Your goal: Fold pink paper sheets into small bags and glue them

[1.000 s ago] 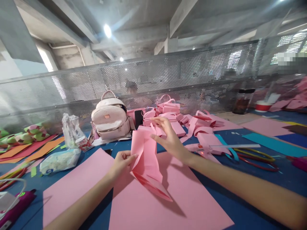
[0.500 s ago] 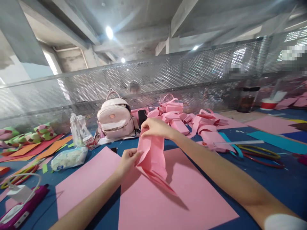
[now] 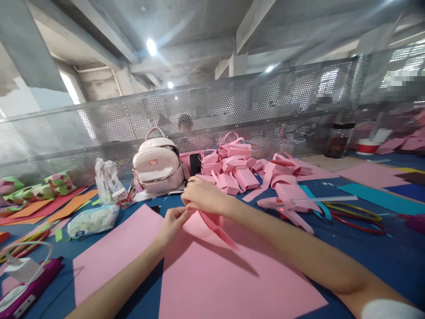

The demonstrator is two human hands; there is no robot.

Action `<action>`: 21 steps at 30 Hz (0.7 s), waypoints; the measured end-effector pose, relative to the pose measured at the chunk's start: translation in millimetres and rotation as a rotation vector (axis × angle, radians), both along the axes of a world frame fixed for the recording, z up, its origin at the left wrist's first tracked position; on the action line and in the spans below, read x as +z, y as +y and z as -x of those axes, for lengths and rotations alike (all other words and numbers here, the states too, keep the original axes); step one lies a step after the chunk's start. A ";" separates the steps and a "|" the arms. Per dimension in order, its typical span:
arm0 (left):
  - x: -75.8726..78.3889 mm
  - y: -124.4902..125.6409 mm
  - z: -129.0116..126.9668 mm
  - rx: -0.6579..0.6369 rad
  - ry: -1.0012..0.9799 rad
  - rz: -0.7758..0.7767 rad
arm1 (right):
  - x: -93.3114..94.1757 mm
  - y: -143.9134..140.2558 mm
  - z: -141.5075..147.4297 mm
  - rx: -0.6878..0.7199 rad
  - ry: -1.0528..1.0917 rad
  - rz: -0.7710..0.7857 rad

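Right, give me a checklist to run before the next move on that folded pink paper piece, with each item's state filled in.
1. Left hand grips the folded pink paper piece: ok.
2. Right hand closed over the piece's top: ok.
3. Piece lies low over the large pink sheet: ok.
4. Fold edges aligned: cannot tell, the hands cover them.
5. Glue gun within reach, beside the right forearm: ok, by the look of it.
6. Pile of finished pink bags stands apart from the hands: ok.
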State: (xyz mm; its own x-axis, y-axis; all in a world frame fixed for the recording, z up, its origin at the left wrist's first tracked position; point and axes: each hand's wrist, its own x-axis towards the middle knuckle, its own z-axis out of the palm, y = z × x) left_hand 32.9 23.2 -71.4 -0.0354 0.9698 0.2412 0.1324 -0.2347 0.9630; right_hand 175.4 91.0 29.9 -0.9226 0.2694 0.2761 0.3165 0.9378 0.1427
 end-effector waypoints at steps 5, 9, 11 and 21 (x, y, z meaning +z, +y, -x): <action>3.5 -1.9 -0.2 -0.042 0.002 0.002 | -0.1 11.0 -4.9 0.028 0.010 0.020; 9.2 -5.8 -0.2 -0.053 0.009 -0.002 | 10.9 22.7 -16.7 0.041 0.046 0.056; 10.9 -6.8 -0.1 -0.053 0.014 -0.005 | 17.9 29.6 -24.6 0.033 0.078 0.070; 10.0 -4.7 1.0 0.018 0.023 -0.069 | 46.6 36.4 -49.9 -0.103 0.369 -0.003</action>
